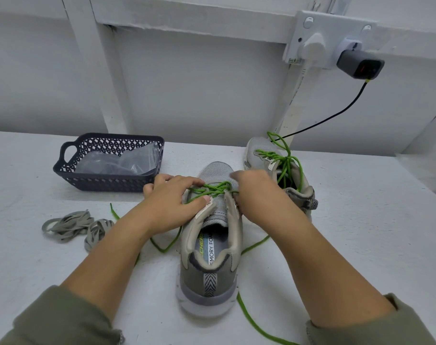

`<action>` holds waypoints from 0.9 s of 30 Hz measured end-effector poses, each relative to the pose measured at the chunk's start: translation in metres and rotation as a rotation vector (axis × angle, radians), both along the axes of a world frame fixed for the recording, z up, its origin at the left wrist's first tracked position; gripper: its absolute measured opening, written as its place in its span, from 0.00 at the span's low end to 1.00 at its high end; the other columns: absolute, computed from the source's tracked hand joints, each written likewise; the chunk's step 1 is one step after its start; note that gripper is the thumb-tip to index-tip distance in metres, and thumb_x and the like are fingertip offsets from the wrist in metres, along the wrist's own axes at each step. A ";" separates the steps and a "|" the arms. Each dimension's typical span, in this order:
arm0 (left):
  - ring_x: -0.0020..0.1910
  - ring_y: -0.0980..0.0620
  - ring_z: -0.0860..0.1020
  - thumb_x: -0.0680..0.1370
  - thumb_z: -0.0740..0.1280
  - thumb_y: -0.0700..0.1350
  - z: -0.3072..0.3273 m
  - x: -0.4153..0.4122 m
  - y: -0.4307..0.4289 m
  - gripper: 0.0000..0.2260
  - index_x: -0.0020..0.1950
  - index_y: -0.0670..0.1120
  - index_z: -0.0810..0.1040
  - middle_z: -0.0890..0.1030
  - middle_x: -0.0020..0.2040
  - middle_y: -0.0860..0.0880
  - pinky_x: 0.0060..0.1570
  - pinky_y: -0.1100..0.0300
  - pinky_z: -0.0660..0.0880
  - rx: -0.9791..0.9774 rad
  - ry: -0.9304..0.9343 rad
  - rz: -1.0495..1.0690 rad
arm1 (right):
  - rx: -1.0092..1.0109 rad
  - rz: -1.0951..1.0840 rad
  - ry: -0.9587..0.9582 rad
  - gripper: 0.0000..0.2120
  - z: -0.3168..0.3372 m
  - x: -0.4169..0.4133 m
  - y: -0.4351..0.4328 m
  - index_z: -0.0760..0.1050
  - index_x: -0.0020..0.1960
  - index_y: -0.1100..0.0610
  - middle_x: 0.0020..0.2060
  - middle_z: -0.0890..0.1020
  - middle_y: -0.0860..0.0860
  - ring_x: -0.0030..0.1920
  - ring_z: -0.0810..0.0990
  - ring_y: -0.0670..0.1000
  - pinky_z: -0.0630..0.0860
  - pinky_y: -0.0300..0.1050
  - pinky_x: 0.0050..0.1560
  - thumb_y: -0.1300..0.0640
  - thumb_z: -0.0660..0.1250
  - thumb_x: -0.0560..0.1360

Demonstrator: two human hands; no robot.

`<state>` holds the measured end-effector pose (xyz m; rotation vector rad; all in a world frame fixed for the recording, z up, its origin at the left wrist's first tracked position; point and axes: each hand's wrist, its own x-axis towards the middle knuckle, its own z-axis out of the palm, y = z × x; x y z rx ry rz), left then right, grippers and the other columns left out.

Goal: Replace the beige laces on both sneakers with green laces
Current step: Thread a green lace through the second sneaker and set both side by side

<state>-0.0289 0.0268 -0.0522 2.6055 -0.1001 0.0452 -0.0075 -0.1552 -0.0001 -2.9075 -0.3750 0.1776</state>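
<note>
A grey sneaker (209, 265) stands in front of me, heel towards me, with a green lace (213, 189) crossed through its lower eyelets. My left hand (174, 202) holds the sneaker's left eyelet flap, thumb pressed on it. My right hand (254, 190) grips the right flap by the lace; its fingertips are hidden. Loose green lace ends (251, 319) trail over the table on both sides. The second sneaker (279, 170) stands behind to the right, laced in green with loose loops on top. The beige laces (75, 226) lie in a heap at the left.
A dark plastic basket (107, 163) with clear plastic bags inside stands behind my left hand. On the wall at the upper right is a socket with a charger (360, 64); its black cable (336, 115) runs down behind the second sneaker. The table is white.
</note>
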 end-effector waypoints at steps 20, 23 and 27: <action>0.66 0.55 0.58 0.65 0.51 0.73 -0.002 0.002 0.000 0.30 0.64 0.65 0.70 0.72 0.60 0.63 0.58 0.56 0.51 -0.010 0.016 0.015 | -0.030 -0.018 -0.004 0.09 -0.001 0.003 0.003 0.77 0.50 0.61 0.48 0.78 0.57 0.42 0.75 0.57 0.73 0.45 0.41 0.68 0.60 0.76; 0.66 0.55 0.58 0.64 0.49 0.74 -0.003 0.001 0.001 0.32 0.64 0.65 0.70 0.72 0.62 0.64 0.58 0.56 0.51 -0.015 0.023 0.010 | -0.136 -0.095 0.112 0.11 -0.003 -0.003 -0.010 0.64 0.36 0.59 0.35 0.69 0.54 0.35 0.70 0.54 0.69 0.43 0.35 0.68 0.59 0.76; 0.66 0.55 0.58 0.66 0.52 0.72 -0.002 0.002 0.000 0.29 0.64 0.65 0.70 0.72 0.62 0.63 0.58 0.56 0.51 -0.010 0.023 0.017 | -0.036 -0.030 0.013 0.07 -0.004 0.002 -0.001 0.75 0.47 0.61 0.45 0.77 0.56 0.42 0.77 0.57 0.68 0.43 0.37 0.67 0.59 0.77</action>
